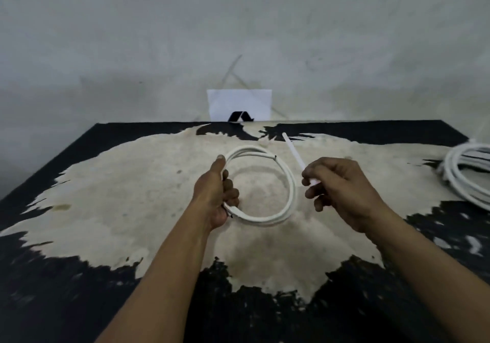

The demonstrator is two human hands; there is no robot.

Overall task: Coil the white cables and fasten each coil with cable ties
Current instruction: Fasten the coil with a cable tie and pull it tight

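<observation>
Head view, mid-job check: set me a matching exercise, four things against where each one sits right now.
Things: 1 coiled cable; 2 cable tie; 3 second cable bundle; 4 white sheet.
Places: A far centre, by the wall; B gripped in the left hand; C pinched in the right hand; D right edge of the table.
Pairs: 1-B, 2-C, 3-D, 4-A.

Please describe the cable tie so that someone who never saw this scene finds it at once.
On the worn black table, find the white coil gripped by the left hand. Just right of it, the right hand pinches the cable tie: a thin, straight white strip, not looped like the coil.
</observation>
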